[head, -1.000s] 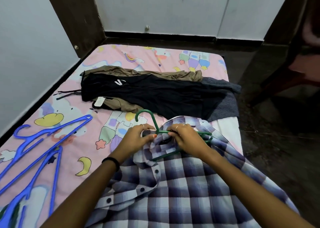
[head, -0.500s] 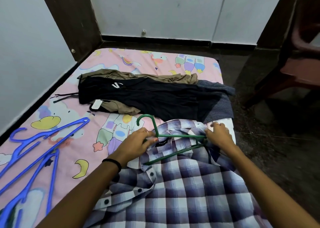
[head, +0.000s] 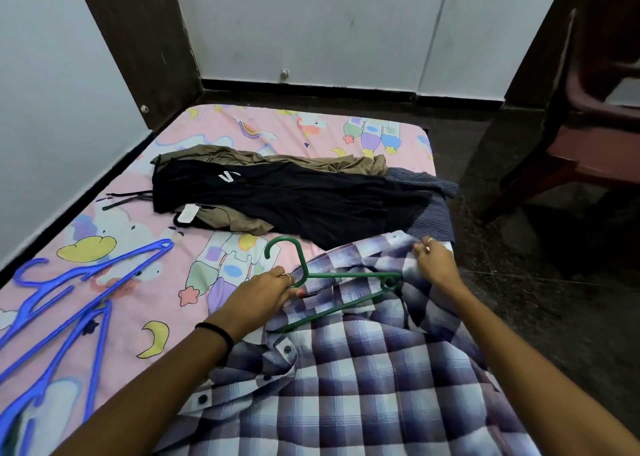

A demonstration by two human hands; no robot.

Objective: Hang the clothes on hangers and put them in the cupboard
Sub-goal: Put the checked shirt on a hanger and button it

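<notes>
The task was at an early stage. On the bed the plaid shirt lay spread open in front of the person, and the green hanger lay on top of it near the collar, with its hook pointing away toward the other clothes. The left hand held the hanger just under the hook, its fingers curled round the neck of it. The right hand pinched the far edge of the shirt at the shoulder, lifted a little above the right end of the hanger. I judged that the person was pulling this shoulder over the hanger arm, so the shirt was not yet hung.

Much remained to do. A black garment, a brown garment and a dark striped one lay in a heap farther up the bed, none of them on a hanger. Several blue hangers lay unused on the left side of the bed. Whether the pale panels behind the bed belonged to the cupboard, I could not tell; nothing was hanging there.
</notes>
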